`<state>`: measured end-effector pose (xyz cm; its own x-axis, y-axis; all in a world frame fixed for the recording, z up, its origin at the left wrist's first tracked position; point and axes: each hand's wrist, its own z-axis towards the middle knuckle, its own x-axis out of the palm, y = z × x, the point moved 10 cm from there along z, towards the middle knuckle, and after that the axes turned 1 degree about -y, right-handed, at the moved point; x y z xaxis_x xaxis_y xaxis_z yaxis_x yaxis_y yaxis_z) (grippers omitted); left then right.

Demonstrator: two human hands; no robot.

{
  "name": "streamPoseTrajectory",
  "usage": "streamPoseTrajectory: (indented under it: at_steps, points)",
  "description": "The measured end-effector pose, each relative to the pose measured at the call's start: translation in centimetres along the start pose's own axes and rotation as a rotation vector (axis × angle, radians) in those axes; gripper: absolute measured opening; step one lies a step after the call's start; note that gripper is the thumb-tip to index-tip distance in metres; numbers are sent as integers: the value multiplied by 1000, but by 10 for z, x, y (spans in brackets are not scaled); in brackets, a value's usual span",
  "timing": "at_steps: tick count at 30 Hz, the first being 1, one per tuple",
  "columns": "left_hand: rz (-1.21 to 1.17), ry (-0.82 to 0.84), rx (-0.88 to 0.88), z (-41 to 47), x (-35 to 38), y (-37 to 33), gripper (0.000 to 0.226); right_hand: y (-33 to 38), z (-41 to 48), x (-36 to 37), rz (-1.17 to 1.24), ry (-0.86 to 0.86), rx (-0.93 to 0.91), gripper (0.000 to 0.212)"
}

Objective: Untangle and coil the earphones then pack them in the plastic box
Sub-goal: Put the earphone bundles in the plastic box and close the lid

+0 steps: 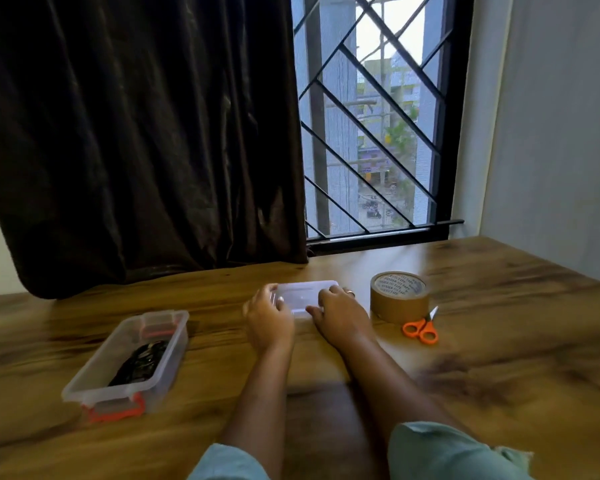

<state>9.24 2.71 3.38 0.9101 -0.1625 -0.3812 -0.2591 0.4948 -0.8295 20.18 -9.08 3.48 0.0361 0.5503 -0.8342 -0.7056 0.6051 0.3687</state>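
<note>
A clear plastic box (pixel 174 341) with orange clips stands open on the wooden table at the left. Black earphones (pixel 141 363) lie bundled inside it. The box's clear lid (pixel 303 294) lies flat on the table in the middle. My left hand (pixel 267 315) grips the lid's left end, fingers curled over its edge. At the lid's right end my right hand (pixel 336 311) holds it the same way. Both hands are well to the right of the box.
A roll of brown tape (pixel 399 297) stands just right of my right hand. Orange-handled scissors (pixel 421 329) lie in front of the tape. A dark curtain (pixel 136 133) and a barred window (pixel 371 116) rise behind the table's far edge.
</note>
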Motion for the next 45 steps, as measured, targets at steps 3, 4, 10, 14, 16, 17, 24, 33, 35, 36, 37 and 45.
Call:
streamPoseTrajectory:
  at_steps: [3, 4, 10, 14, 16, 17, 24, 33, 35, 36, 37, 45]
  points:
    - [102, 136, -143, -8, -5, 26, 46, 9, -23, -10, 57, -9, 10, 34]
    - [111, 172, -153, -15, -8, 28, 48, 9, -29, -12, 58, -11, 28, 32]
    - [12, 149, -242, -46, -54, 26, 53, 3, -68, -22, 156, -61, 240, 25]
    - [-153, 231, -403, -63, -78, 29, 55, 5, -87, -31, 303, -76, 372, 24]
    - [-189, 242, -415, -65, -97, 23, 67, 11, -92, -41, 451, -99, 411, 28]
    - [-209, 205, -386, -62, -110, 18, 69, 18, -93, -48, 525, -123, 408, 32]
    - [-427, -49, -217, -30, -219, -9, 41, 105, -58, -87, 796, -196, 208, 33]
    - [-483, -52, -421, -22, -269, 89, 46, 206, -21, -16, 743, 87, -15, 25]
    - [-478, -37, -441, -21, -269, 101, 49, 216, -16, 0, 723, 148, -26, 24]
    - [-479, -33, -451, -19, -269, 106, 51, 224, -14, 6, 689, 171, -56, 22]
    - [-470, -30, -457, -19, -269, 111, 53, 230, -11, 10, 650, 186, -87, 21]
    - [-376, 2, -466, -9, -265, 121, 42, 243, 8, 50, 556, 319, -117, 29]
